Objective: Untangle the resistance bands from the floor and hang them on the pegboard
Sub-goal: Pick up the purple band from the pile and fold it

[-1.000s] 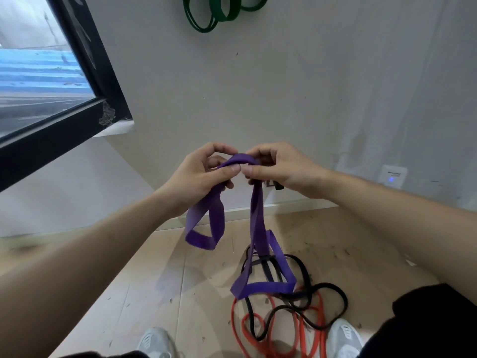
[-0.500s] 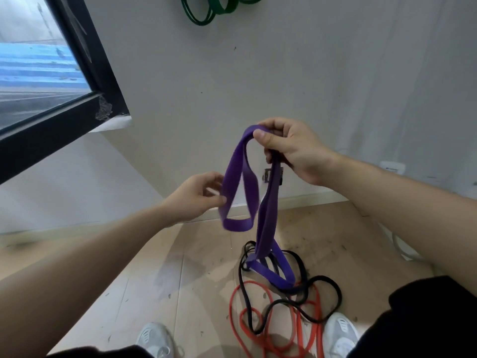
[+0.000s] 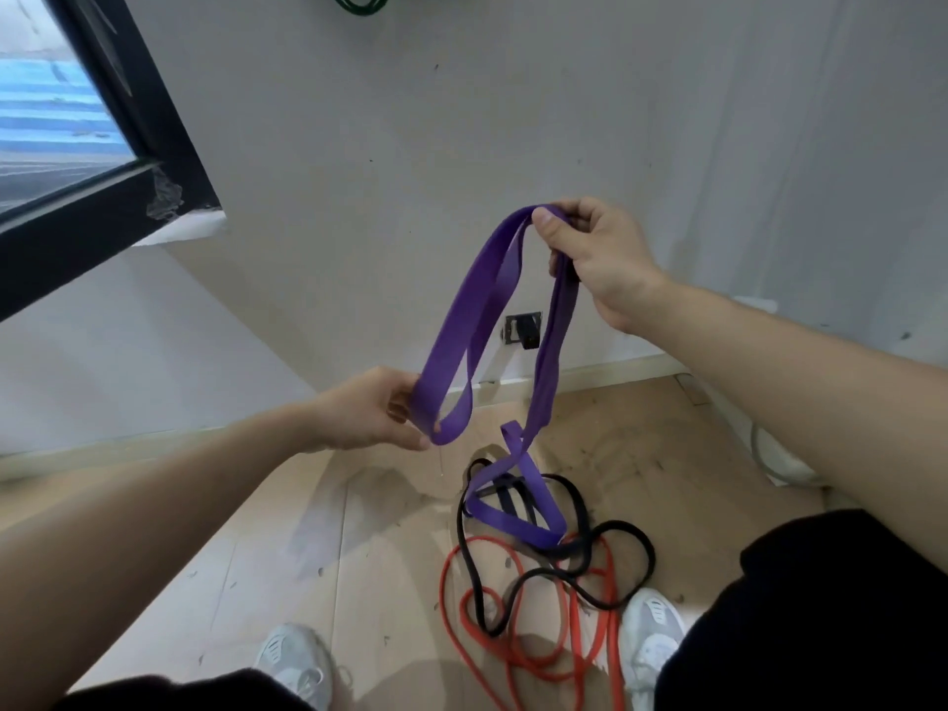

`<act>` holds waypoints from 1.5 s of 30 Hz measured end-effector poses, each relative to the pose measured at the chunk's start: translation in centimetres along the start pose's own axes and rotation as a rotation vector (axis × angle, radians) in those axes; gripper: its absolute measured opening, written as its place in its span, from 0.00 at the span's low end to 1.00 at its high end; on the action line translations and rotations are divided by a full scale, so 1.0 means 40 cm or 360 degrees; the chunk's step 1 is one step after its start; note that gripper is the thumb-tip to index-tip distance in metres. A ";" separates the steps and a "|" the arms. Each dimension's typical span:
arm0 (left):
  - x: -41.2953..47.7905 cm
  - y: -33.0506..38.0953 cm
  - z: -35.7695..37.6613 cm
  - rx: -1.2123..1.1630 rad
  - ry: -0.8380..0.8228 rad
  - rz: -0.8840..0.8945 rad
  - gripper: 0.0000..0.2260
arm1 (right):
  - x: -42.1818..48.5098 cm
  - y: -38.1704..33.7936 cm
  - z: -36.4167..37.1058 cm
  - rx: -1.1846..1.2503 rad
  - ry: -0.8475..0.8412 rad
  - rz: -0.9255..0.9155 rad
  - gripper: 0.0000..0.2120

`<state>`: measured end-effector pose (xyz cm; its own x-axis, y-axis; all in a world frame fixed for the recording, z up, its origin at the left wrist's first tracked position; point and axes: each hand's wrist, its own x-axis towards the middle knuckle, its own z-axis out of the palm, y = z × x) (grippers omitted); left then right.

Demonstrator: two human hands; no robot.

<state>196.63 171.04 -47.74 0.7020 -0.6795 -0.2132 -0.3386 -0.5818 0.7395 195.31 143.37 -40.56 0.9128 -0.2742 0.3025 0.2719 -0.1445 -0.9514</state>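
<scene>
Above floor tangle, purple band point(image 3: 477, 310) pinched by both hands

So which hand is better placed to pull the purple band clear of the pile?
Right, probably. The right hand pinches the purple band at its top, above the strand running down into the black band and red band. The left hand grips only the side loop, lower.

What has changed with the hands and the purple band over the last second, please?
The right hand lifted its pinched fold of the purple band up and rightward; the left hand moved down, now holding the lower loop. The tail still lies among the black band and red band.
</scene>
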 end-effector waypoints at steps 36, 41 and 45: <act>0.018 0.079 -0.030 -0.0244 0.0528 -0.0013 0.29 | -0.051 0.030 0.058 -0.0601 -0.0944 -0.0002 0.12; 0.014 0.111 0.000 -0.0248 0.0398 0.0200 0.27 | -0.065 0.013 0.064 -0.0508 -0.1021 -0.0008 0.13; 0.007 0.115 -0.012 -0.0342 0.0483 0.0193 0.13 | -0.073 0.008 0.055 -0.0534 -0.1109 0.0019 0.17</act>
<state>195.58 168.37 -44.08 0.8293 -0.5557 0.0592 -0.3145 -0.3766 0.8714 193.40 146.23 -41.88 0.9264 0.3678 0.0808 0.2555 -0.4563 -0.8524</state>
